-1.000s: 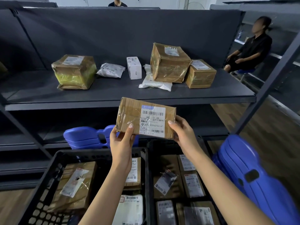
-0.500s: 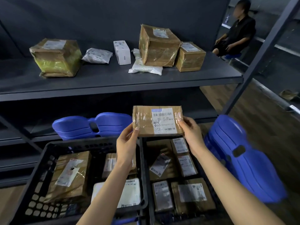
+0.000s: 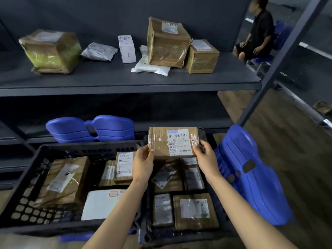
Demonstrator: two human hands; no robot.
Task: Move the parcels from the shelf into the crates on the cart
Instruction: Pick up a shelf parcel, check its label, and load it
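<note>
A flat brown cardboard parcel with a white barcode label hangs over the far end of the right black crate. My left hand grips its left edge and my right hand grips its right edge. That crate holds several small taped parcels. The left black crate holds a brown parcel, small boxes and a white envelope. On the grey shelf stand a yellow-taped box, a grey bag, a white box, a white bag, a tall brown box and a smaller brown box.
Blue plastic stools lie on the lower shelf and lean at the right of the cart. A dark shelf post slants at right. A person in black sits behind it. Wooden floor lies to the right.
Both hands have carried the brown parcel down and rightward from in front of the shelf edge to just above the right crate. The view has tilted down.
</note>
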